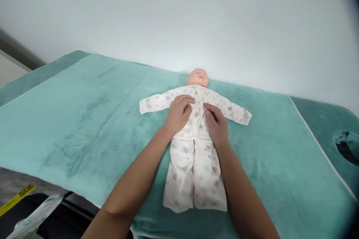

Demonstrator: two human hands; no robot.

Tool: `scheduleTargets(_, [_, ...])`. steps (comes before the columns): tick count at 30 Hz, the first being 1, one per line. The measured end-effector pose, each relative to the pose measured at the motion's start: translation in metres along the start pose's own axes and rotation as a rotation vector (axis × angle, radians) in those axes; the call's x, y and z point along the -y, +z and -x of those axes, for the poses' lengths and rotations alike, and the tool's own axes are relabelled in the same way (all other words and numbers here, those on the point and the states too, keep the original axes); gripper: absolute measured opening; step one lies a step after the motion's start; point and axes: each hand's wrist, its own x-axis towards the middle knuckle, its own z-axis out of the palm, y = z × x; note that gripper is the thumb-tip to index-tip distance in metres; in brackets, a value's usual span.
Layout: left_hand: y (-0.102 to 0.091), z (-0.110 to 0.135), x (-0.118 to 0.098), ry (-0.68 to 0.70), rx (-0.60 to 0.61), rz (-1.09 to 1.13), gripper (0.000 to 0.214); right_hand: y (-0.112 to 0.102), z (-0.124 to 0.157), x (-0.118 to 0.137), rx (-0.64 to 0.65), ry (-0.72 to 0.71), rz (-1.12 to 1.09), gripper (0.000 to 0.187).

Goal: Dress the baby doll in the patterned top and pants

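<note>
A baby doll (198,77) lies on its back, its head toward the wall. It is dressed in a white baby shirt (196,132) with small animal prints, and its sleeves spread out to both sides. Matching baby pants (183,171) cover its legs. My left hand (179,114) rests on the chest at the left of the front opening, fingers bent and the thumb apart from them. On the other side, my right hand (218,124) has its thumb and forefinger close together at the shirt's front edge. Its fingertips are partly hidden.
A green plush cover (98,127) with pale edging lies over the bed beneath the doll. Behind it rises a white wall (179,18). A dark round opening (347,147) shows at the right. At lower left are a yellow strip (18,198) and a pale printed item (39,216).
</note>
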Motion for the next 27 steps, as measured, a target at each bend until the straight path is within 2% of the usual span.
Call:
scheduleTargets(3, [-0.001,0.008,0.013,-0.066,-0.069,-0.093,0.024,-0.007,-0.002,-0.018,0.015,0.024,-0.020,0.028])
scheduleTargets(6, [-0.008,0.022,0.031,-0.162,-0.078,-0.325,0.031,-0.013,-0.007,-0.042,0.050,0.025,0.117,0.041])
scheduleTargets(10, [-0.030,0.038,0.046,-0.292,0.047,-0.597,0.048,-0.025,-0.013,-0.072,0.145,-0.013,0.479,0.053])
scheduleTargets(13, [-0.057,0.047,0.045,-0.422,0.125,-0.666,0.056,-0.047,-0.011,-0.090,0.186,-0.049,0.790,0.055])
scheduleTargets(16, [-0.083,0.057,0.047,-0.549,0.144,-0.694,0.057,-0.086,-0.006,-0.104,0.198,0.023,0.988,0.059])
scheduleTargets(19, [-0.099,0.068,0.059,-0.580,0.143,-0.714,0.058,-0.128,0.000,-0.109,0.193,0.129,1.023,0.061])
scheduleTargets(21, [-0.102,0.075,0.069,-0.580,0.118,-0.725,0.059,-0.148,0.004,-0.105,0.163,0.153,0.983,0.057])
scheduleTargets(23, [-0.101,0.079,0.075,-0.575,0.072,-0.731,0.056,-0.157,0.006,-0.096,0.063,0.189,0.954,0.053])
scheduleTargets(25, [-0.098,0.081,0.079,-0.570,0.031,-0.755,0.046,-0.156,0.006,-0.088,-0.058,0.286,0.957,0.053])
scheduleTargets(27, [-0.095,0.081,0.080,-0.556,0.019,-0.807,0.038,-0.153,0.002,-0.083,-0.106,0.394,0.979,0.052])
